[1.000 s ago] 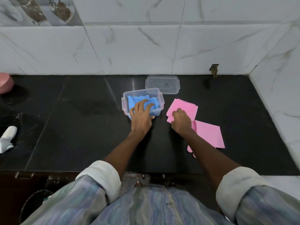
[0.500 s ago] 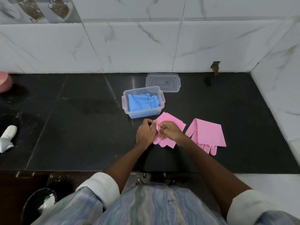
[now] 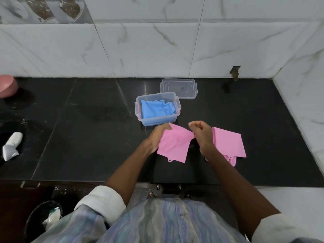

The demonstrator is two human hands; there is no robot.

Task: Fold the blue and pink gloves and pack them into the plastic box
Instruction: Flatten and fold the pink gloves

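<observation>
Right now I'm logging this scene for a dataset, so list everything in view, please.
plastic box: 1, clear, counter centre
blue gloves: blue, inside box; count unclear
lid: 1, clear, behind box
held pink glove: 1, pink, between hands
second pink glove: 1, pink, flat at right
bowl: 1, pink, far left
white object: 1, left edge
counter: 1, black
left hand: grips glove
right hand: pinches glove edge
</observation>
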